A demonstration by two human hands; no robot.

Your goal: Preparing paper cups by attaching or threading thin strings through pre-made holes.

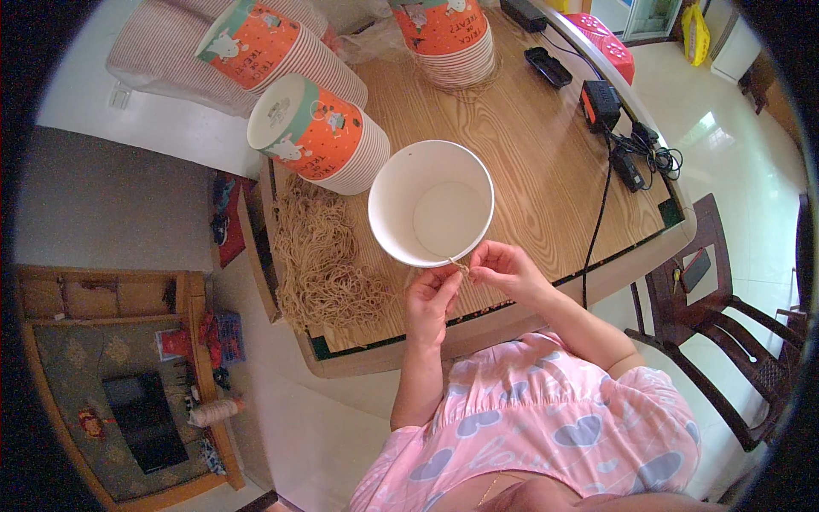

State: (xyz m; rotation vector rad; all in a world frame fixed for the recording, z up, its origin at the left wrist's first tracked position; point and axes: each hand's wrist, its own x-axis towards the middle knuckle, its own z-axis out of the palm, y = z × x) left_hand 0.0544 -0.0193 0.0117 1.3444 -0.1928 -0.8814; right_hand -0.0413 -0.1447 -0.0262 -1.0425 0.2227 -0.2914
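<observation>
A white paper bucket [394, 213] stands at the table's near side, its open mouth facing up. At the rim nearest me, a short end of tan twine [461, 266] shows between my fingertips. My left hand [431, 297] pinches it from the left, just below the rim. From the right, my right hand [505, 271] pinches the same twine, thumb and forefinger together. Whether the twine passes through the bucket wall is hidden by my fingers. Left of the bucket lies a loose heap of tan twine strands [328, 256].
Stacked orange-and-green paper buckets [328, 136] lie tilted beyond the twine heap, near a second stack [281, 55] and a plastic-wrapped one [171, 55]. Another stack [448, 51] stands at the far side. Black adapters [601, 104] and cables line the right edge, near a dark wooden chair [699, 290].
</observation>
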